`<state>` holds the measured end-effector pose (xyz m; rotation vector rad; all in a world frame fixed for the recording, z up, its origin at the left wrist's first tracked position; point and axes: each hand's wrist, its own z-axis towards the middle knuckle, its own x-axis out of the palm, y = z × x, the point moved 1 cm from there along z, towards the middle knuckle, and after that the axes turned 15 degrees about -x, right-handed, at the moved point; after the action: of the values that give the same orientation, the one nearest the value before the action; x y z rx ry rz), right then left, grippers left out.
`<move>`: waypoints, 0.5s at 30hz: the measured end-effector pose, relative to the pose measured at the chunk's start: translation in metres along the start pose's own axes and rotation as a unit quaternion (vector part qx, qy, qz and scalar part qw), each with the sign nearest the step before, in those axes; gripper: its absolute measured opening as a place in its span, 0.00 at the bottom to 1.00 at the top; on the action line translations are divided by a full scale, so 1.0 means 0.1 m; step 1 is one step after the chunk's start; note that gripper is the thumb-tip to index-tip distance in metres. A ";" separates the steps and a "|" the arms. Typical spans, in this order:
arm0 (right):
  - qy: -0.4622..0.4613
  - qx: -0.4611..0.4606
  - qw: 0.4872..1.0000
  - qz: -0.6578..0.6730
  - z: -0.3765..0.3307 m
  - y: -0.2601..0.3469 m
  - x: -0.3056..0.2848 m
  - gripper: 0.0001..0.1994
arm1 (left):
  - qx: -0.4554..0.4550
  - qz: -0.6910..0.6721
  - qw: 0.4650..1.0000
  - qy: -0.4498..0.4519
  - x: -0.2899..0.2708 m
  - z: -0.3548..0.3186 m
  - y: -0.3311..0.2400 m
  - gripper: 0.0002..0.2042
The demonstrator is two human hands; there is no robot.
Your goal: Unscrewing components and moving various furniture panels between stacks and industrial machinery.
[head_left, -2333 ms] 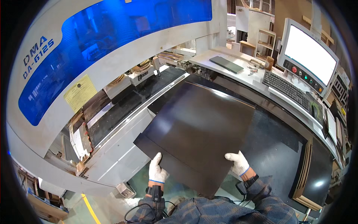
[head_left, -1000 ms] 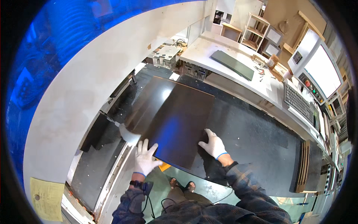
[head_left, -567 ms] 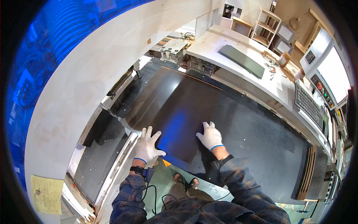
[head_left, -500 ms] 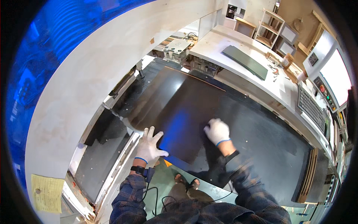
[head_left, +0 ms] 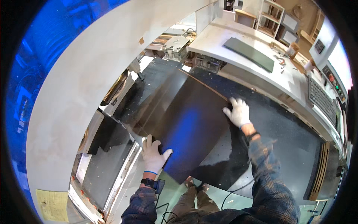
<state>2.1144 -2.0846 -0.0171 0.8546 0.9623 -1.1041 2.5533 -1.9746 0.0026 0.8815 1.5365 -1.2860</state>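
Dark brown panel (head_left: 195, 117) lies flat on the machine's black bed (head_left: 281, 143), set askew, its near corner reaching the bed's front edge over the floor. White-gloved left hand (head_left: 154, 155) is wide open at the near-left side, thumb out toward the panel; fingers not wrapped round anything. Right hand (head_left: 238, 112), also gloved, is spread wide at the far-right corner, by the pale edge strip. Can't tell how hard either presses. My read: hands at opposite sides give the best leverage for squaring a flat sheet, and open palms suit it since the bed carries the weight. Gloves probably spare the finish and the skin. Metal rail (head_left: 123, 172) is just beside the left hand, likely a straight reference. Panel stack (head_left: 319, 171) sits at the bed's right end, presumably kept there to leave the middle usable. Dark green board (head_left: 249, 55) is up on the white bench (head_left: 219, 31), apart from the work; keyboard (head_left: 321, 96) within reach on the right, sensible for the operator.
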 end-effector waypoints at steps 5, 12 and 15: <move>0.107 0.080 0.991 -0.013 -1.65 0.36 -0.82 0.27 | 0.109 0.096 0.989 0.028 -0.07 0.17 0.10 0.36; 0.314 0.027 0.936 0.157 -2.90 1.49 -1.50 0.36 | 0.202 0.243 0.940 0.125 0.04 0.89 -0.60 0.40; 0.332 -0.058 0.896 0.289 -2.91 1.93 -1.38 0.37 | 0.216 0.235 0.941 0.110 0.17 1.08 -1.02 0.40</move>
<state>2.2221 -1.7273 0.0256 1.3488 1.1971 -0.2213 2.4750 -2.1008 0.0154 1.6118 1.1110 -1.2071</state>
